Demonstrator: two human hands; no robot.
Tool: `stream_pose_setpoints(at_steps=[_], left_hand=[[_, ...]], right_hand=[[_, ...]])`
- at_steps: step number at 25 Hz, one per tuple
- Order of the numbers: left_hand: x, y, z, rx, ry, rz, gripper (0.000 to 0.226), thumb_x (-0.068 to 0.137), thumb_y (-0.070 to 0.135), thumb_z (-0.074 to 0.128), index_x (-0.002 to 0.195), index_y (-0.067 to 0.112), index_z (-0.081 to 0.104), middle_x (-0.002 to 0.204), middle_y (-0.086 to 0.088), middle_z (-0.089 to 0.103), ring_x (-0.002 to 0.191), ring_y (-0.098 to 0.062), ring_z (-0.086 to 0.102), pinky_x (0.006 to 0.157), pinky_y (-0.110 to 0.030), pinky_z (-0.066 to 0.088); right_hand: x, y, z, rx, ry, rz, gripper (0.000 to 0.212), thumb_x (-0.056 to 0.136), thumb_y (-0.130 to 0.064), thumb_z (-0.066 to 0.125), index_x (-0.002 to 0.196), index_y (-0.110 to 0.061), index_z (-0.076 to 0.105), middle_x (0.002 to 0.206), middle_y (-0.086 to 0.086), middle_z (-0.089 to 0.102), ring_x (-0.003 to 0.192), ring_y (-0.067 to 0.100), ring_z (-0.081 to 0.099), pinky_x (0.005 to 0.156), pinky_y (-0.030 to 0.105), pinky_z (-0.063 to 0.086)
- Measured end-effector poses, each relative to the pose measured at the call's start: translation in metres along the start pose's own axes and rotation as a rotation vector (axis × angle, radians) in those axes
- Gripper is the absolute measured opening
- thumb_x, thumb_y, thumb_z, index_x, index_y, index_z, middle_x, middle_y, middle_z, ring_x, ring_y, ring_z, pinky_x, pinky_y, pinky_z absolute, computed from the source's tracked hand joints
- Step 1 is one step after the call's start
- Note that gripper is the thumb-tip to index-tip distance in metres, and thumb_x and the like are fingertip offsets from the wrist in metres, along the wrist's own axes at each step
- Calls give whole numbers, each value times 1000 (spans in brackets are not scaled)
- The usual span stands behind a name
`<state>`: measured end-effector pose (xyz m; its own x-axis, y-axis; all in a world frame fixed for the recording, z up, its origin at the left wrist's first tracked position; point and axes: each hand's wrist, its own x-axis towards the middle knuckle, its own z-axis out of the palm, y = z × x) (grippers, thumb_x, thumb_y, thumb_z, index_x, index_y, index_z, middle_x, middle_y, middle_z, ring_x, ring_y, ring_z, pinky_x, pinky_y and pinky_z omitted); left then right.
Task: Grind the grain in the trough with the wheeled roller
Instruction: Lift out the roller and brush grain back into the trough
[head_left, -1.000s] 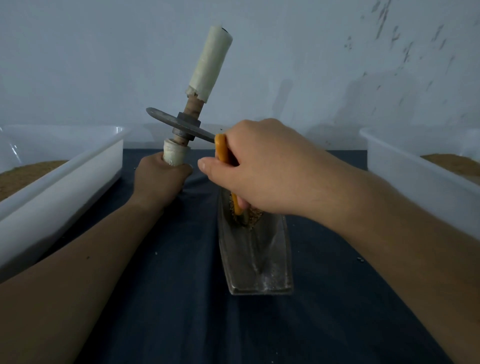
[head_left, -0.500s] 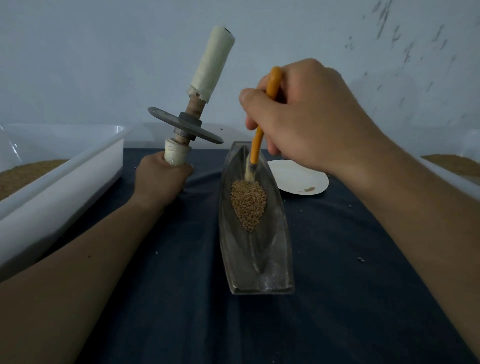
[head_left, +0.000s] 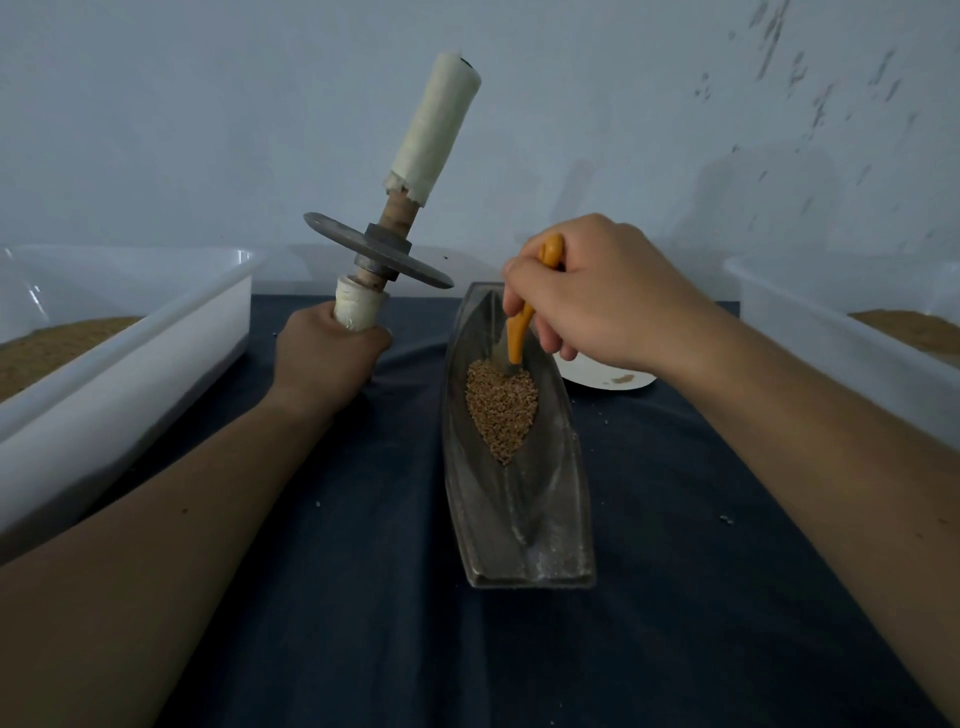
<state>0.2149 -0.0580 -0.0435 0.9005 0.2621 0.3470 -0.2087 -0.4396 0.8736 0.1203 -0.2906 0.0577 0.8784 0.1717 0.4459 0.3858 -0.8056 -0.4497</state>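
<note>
Right hand (head_left: 602, 296) has dropped back down from its raised position half a second ago, closed on the orange-handled brush (head_left: 524, 322), tip now at the far edge of the grain (head_left: 501, 410). Left hand (head_left: 332, 353) still fisted around the lower grip of the wheeled roller (head_left: 387, 244), held upright and well clear of the trough (head_left: 519, 519). We read this as tidying the pile (grinding not started yet). Grain sits in the trough's far half, near half bare. Dark cloth (head_left: 363, 597) underneath, white tubs (head_left: 156, 338) either side, a white plate (head_left: 608, 374) behind, scuffed wall (head_left: 208, 130)
</note>
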Motion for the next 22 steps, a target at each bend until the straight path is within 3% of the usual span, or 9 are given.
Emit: stream_pose_setpoints(at_steps=[2, 9, 15, 22], left_hand=[[0, 0, 0, 1, 5, 0, 19, 73, 31, 75, 76, 15, 65, 64, -6, 67, 64, -26, 67, 66, -45, 58], [0, 0, 1, 11, 6, 5, 19, 73, 29, 74, 78, 13, 65, 66, -8, 68, 67, -29, 68, 69, -49, 59], [0, 0, 1, 12, 4, 18, 18, 74, 29, 75, 77, 14, 65, 67, -7, 68, 68, -28, 68, 70, -49, 60], [1, -1, 1, 18, 8, 18, 18, 71, 32, 74, 75, 17, 65, 63, -4, 67, 67, -27, 68, 69, -49, 60]], right_hand=[[1, 0, -3, 39, 48, -4, 33, 98, -29, 50, 78, -15, 71, 57, 0, 68, 48, 9, 65, 56, 27, 54], [1, 4, 6, -2, 40, -29, 34, 100, -29, 49, 85, -7, 70, 65, 8, 69, 52, 14, 65, 63, 37, 57], [1, 6, 6, 13, 71, -43, 35, 101, -28, 50, 84, -5, 70, 61, 4, 68, 50, 8, 65, 57, 26, 56], [6, 14, -15, 204, 335, -29, 31, 98, -25, 53, 77, -11, 72, 53, -10, 63, 45, 9, 61, 49, 17, 48]])
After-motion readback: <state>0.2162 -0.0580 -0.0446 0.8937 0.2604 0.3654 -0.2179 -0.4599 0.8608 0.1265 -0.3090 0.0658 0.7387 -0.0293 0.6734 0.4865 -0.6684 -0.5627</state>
